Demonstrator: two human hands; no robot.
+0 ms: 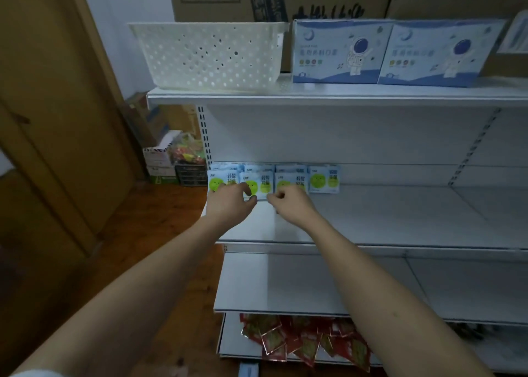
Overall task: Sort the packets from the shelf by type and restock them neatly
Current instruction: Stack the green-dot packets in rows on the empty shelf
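Observation:
Several light-blue packets with green circles stand in a row against the back panel at the left end of the middle white shelf. My left hand reaches the front of the leftmost packets, its fingers curled and touching the lower edge of one packet. My right hand is just beside it, fingers closed at the lower edge of the neighbouring packet. A heap of red packets lies on the bottom shelf.
A white perforated basket and two blue boxes with an astronaut picture sit on the top shelf, cardboard cartons behind them. The shelf below the middle one is bare. Boxes and a bag stand on the wooden floor at left, beside a wooden door.

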